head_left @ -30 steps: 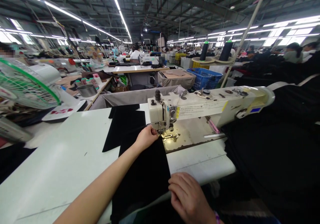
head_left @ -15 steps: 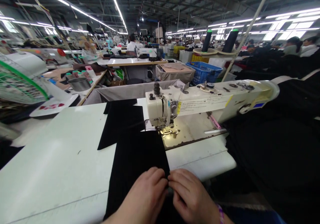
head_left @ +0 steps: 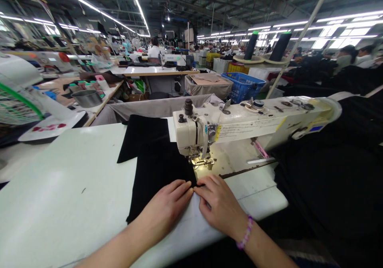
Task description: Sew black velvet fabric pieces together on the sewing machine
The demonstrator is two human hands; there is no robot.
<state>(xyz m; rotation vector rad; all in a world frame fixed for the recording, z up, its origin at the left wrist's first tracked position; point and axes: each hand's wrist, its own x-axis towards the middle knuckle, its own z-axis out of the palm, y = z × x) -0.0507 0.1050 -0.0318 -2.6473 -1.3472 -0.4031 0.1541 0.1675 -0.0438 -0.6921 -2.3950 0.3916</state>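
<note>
Since a moment ago my left hand (head_left: 166, 207) and right hand (head_left: 218, 201) have slid up toward the sewing machine (head_left: 191, 134), my fingers (head_left: 183, 189) open and flat, not gripping, pressing the layered black cloth (head_left: 152, 168), which lies smooth just before the machine's presser foot (head_left: 202, 161)

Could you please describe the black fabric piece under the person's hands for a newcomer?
On the white sewing table, find the sewing machine. The black fabric panel lies just before its presser foot, under the left hand and right hand. Unlike the black panel beyond it and the black cloth heap rightward, it is touched.
</note>
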